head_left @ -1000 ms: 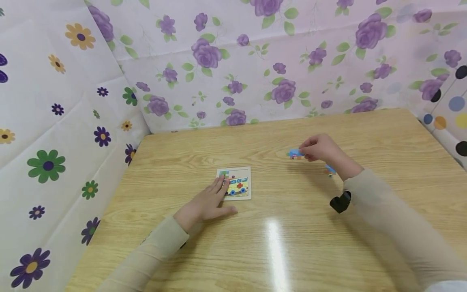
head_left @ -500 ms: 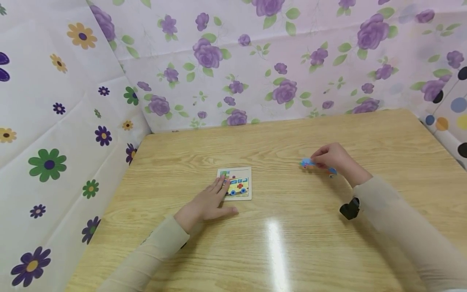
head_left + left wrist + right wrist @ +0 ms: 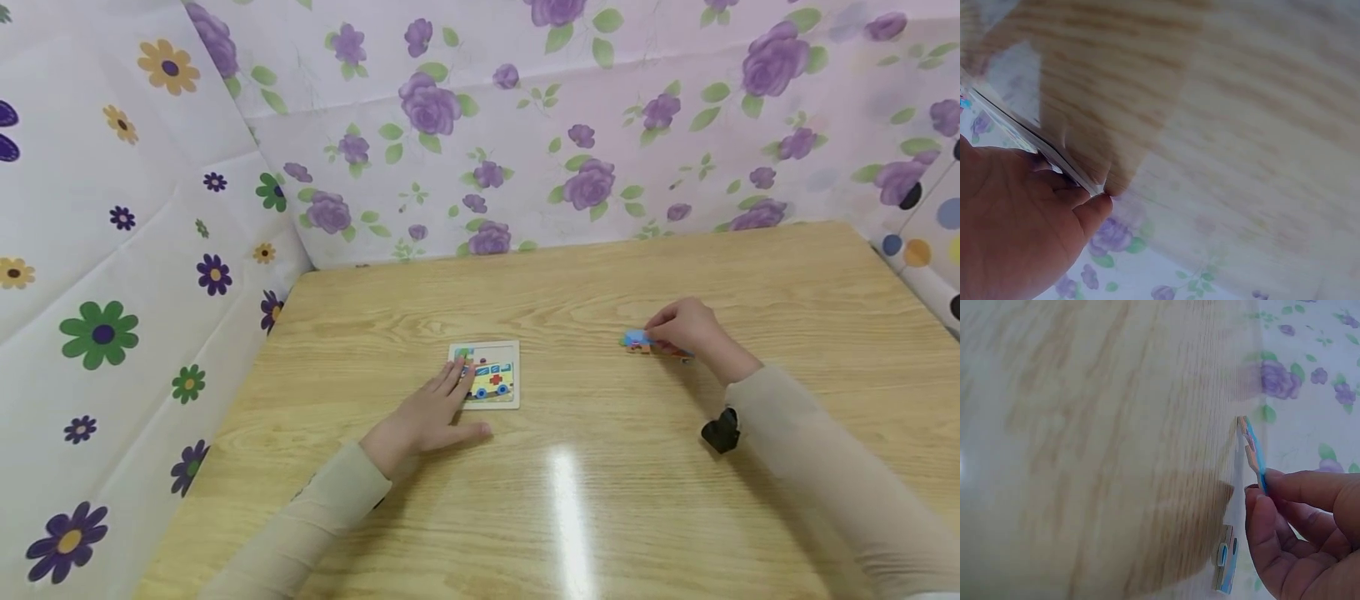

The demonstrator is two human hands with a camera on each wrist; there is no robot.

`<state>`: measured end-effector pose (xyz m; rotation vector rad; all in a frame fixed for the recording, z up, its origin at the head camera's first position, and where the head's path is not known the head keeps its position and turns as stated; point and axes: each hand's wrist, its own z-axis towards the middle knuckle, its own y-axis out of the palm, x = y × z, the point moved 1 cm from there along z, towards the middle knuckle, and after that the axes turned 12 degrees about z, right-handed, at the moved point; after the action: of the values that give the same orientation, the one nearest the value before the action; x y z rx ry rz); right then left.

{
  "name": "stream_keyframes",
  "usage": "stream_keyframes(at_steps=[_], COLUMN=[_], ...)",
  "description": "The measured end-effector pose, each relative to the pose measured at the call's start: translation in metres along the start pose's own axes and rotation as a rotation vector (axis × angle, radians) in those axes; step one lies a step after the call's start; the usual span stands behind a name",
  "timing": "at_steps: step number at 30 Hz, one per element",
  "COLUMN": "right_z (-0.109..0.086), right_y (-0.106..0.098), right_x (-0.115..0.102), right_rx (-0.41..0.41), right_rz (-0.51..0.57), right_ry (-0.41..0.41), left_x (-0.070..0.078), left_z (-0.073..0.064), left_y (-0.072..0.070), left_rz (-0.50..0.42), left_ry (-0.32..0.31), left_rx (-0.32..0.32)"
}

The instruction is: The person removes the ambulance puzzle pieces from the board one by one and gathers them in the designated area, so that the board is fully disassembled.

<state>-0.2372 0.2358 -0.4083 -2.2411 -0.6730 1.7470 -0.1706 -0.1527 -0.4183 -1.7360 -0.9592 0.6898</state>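
Head view, left hand straight-fingered on puzzle board; right hand pinching blue puzzle piece, second piece nearby

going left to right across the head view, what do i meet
Daisy cloth → left hand → puzzle → held piece → right hand → dotted cloth

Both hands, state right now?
Left hand: open, fingers resting on the square white-framed yellow-ambulance puzzle.
Right hand: closed, pinching a flat blue-and-orange puzzle piece.
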Motion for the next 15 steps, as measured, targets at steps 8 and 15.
stream_keyframes(at_steps=[8,15], right_z=[-0.002,-0.006], right_y=[-0.002,0.0], right_x=[-0.001,-0.012], right_rx=[0.0,0.023], right_rz=[-0.036,-0.07], right_ry=[0.012,-0.025], left_x=[0.004,0.004], left_z=[-0.002,-0.003], left_y=[-0.004,-0.004], left_rz=[0.003,0.002], left_ry=[-0.016,-0.024], left_rx=[0.003,0.005])
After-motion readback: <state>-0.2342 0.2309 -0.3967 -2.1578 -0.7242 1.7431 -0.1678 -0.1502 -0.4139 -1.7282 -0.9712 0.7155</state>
